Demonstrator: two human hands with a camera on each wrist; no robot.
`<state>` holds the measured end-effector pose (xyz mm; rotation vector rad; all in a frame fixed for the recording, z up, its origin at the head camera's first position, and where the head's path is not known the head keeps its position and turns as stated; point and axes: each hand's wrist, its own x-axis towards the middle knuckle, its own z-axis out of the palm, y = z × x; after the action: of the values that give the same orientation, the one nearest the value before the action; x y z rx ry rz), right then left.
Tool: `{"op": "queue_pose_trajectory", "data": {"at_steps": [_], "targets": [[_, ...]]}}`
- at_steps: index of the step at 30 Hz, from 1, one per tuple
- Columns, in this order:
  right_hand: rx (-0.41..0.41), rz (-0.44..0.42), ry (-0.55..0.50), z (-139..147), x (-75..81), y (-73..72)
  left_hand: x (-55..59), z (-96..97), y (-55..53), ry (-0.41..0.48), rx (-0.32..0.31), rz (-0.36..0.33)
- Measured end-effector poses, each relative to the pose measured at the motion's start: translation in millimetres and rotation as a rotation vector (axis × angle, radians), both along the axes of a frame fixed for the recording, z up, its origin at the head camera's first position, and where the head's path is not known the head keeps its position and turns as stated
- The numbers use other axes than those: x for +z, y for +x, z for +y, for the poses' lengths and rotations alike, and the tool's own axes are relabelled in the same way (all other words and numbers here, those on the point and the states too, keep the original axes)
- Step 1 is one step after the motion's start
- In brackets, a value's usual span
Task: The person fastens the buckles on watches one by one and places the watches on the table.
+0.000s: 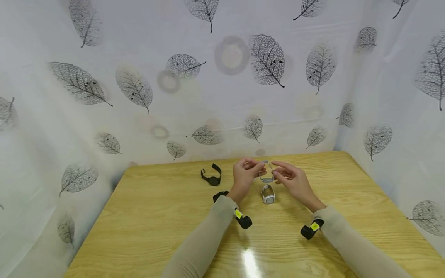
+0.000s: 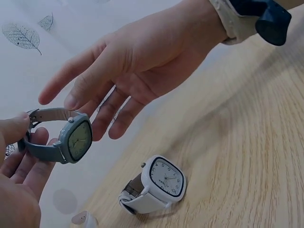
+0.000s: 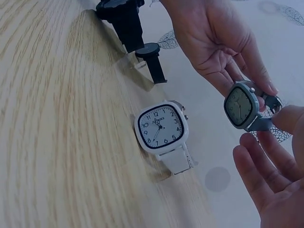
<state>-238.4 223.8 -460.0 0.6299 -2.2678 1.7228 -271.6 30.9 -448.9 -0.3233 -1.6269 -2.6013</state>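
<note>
A grey-green square-faced wristwatch (image 1: 267,180) is held above the table between both hands. My left hand (image 1: 244,175) pinches its strap; in the left wrist view the thumb and fingers lie on opposite sides of the band. From the other side my right hand (image 1: 293,181) grips the band, its thumb near the buckle in the right wrist view. The watch face (image 3: 239,107) shows in both wrist views. Just below, a white wristwatch (image 1: 269,195) with a white strap stands on the table, its dial (image 2: 167,177) turned towards me.
A black wristwatch (image 1: 213,180) with its strap unfastened lies left of my left hand. Another black watch-like item (image 3: 122,19) sits nearer, partly hidden by the left wrist in the head view. The wooden table (image 1: 156,231) ends at a leaf-patterned curtain (image 1: 222,100).
</note>
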Motion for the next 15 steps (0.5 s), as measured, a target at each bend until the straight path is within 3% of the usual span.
{"op": "queue_pose_trajectory", "data": {"at_steps": [10, 15], "targets": [[0.026, -0.049, -0.057, 3.7, -3.7, 0.7, -5.2, 3.9, -2.1, 0.003, -0.007, -0.05], [0.026, -0.067, -0.07, 7.0, -3.5, -0.1, -4.2, 5.8, -2.3, -0.031, -0.055, -0.065]]}}
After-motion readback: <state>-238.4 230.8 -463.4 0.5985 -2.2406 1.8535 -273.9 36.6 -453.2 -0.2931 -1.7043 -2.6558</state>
